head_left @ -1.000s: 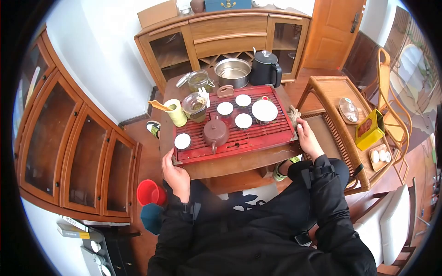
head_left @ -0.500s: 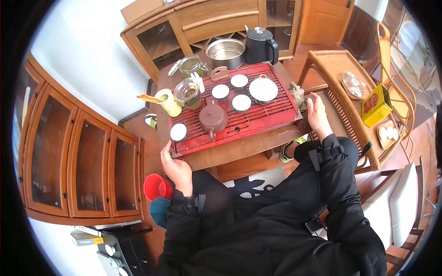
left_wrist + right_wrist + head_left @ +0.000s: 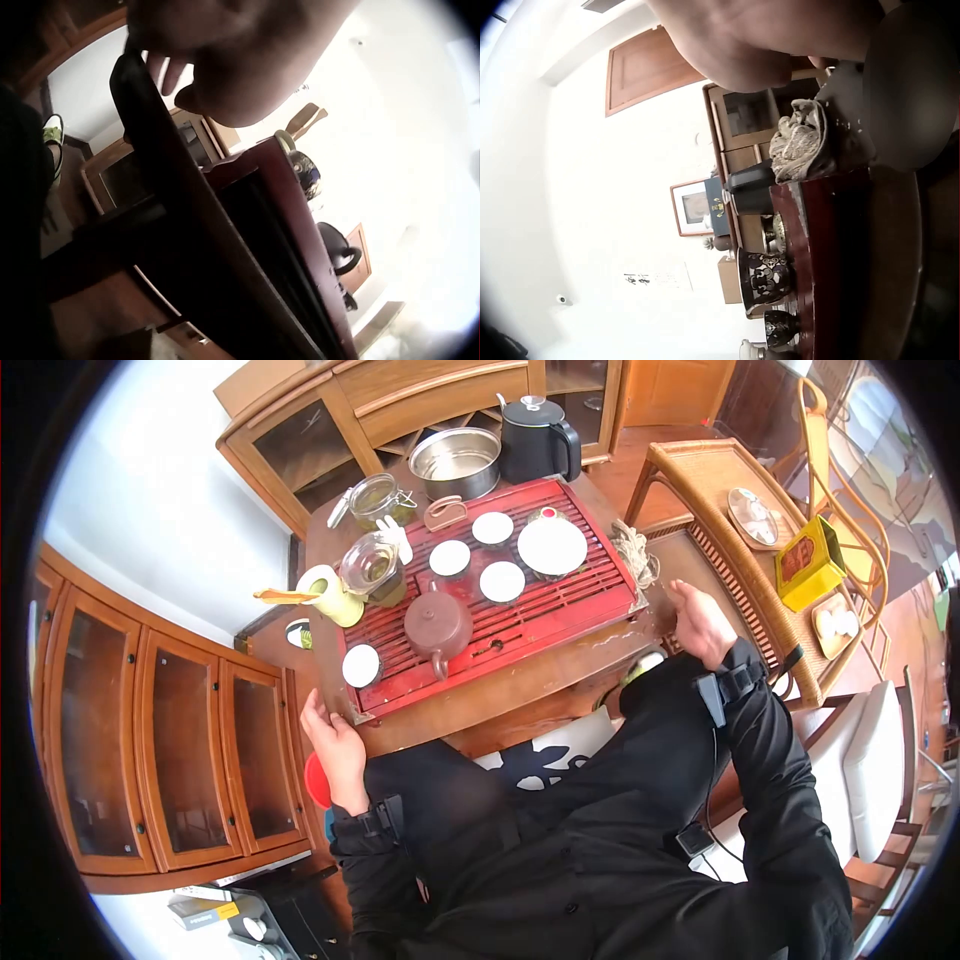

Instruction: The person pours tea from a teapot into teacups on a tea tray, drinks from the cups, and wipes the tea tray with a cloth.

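Observation:
A red slatted tea tray [image 3: 560, 622] lies on a brown table [image 3: 480, 710]. On it stand a clay teapot [image 3: 438, 624], several white-topped cups [image 3: 502, 582] and a larger white-topped bowl [image 3: 552, 546]. The left hand [image 3: 338, 752] is off the tray's near left corner, fingers loosely extended and holding nothing. Past the tray's right corner, the right hand [image 3: 704, 624] is raised with relaxed fingers, empty, near a crumpled cloth [image 3: 634, 554]. In the right wrist view the cloth [image 3: 801, 141] lies beside the tray's corner.
A glass pitcher [image 3: 372, 566], a green holder with wooden tools [image 3: 334, 598], a lidded jar [image 3: 376, 500], a steel pot [image 3: 456, 464] and a black kettle [image 3: 536, 440] stand around the tray. A rattan cart [image 3: 700, 460] with a yellow tin [image 3: 812, 564] is at right.
Both hands have moved away from the tray's near corners, the left to the left and the right to the right. The head view has shifted; the tray's items keep their places.

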Tool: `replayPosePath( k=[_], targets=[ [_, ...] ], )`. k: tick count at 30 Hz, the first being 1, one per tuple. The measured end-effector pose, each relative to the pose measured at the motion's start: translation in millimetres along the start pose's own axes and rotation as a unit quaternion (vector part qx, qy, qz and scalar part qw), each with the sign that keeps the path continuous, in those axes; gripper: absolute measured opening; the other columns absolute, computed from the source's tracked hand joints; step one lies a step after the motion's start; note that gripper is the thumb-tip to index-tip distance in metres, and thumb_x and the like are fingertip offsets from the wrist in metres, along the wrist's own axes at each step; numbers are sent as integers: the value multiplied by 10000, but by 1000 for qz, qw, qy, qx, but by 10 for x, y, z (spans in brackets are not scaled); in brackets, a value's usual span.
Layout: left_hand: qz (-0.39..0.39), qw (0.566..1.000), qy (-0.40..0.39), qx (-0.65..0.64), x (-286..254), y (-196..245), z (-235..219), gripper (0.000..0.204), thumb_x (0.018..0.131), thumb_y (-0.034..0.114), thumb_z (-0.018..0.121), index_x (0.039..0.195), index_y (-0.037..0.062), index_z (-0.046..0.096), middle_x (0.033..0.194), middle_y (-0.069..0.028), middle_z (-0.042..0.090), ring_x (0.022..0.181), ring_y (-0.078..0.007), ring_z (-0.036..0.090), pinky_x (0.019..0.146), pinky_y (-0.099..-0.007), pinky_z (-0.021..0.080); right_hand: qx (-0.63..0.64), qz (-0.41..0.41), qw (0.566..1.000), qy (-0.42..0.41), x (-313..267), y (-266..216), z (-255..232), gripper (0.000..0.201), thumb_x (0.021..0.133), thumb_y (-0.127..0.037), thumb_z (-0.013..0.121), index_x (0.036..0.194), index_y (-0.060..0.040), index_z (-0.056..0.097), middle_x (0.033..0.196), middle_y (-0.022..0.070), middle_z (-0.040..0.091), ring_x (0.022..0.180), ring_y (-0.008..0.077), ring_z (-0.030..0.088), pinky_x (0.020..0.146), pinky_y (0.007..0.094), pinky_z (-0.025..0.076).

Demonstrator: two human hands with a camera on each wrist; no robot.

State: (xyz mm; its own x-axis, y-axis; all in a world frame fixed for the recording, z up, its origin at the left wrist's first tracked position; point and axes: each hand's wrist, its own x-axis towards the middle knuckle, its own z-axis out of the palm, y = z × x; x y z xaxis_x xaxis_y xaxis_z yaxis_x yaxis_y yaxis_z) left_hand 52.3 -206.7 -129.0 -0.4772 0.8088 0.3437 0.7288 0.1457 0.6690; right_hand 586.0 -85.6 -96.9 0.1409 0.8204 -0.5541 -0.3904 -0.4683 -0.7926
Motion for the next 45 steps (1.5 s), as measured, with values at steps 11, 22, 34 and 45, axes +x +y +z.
replayPosePath(
  k=[11,22,34,45],
  targets=[
    [-125,986,-82,-70,149,-592,171,530,1097,285,400,1471,-90,377,1485,-315,463,1407,-391,445,1164,-406,340,-9,56,997,49,930,285,-401,268,1058,-267,455,986,-111,661,900,68,680,852,246,634,889,392,524],
    [-131,990,-25,46,141,162,121,484,1083,290,444,1414,-62,455,1267,-292,619,1187,-417,595,1012,-432,443,-1,125,988,87,512,51,172,458,1067,-283,313,1285,-19,617,1247,174,692,1117,302,663,1038,411,482],
    [-203,978,-37,-14,190,191,61,411,1056,205,471,1386,-42,473,1198,-239,645,1064,-335,652,940,-402,489,-25,189,975,117,632,128,41,525,1051,-355,307,1358,-44,598,1393,155,617,1225,300,601,1089,411,428],
    [-188,981,-56,-2,273,306,74,417,1054,198,446,1392,-46,451,1127,-272,662,1007,-401,660,888,-438,498,-105,184,961,180,425,-158,369,456,1045,-307,348,1336,-53,590,1311,162,647,1204,317,603,1057,473,454]
  ],
)
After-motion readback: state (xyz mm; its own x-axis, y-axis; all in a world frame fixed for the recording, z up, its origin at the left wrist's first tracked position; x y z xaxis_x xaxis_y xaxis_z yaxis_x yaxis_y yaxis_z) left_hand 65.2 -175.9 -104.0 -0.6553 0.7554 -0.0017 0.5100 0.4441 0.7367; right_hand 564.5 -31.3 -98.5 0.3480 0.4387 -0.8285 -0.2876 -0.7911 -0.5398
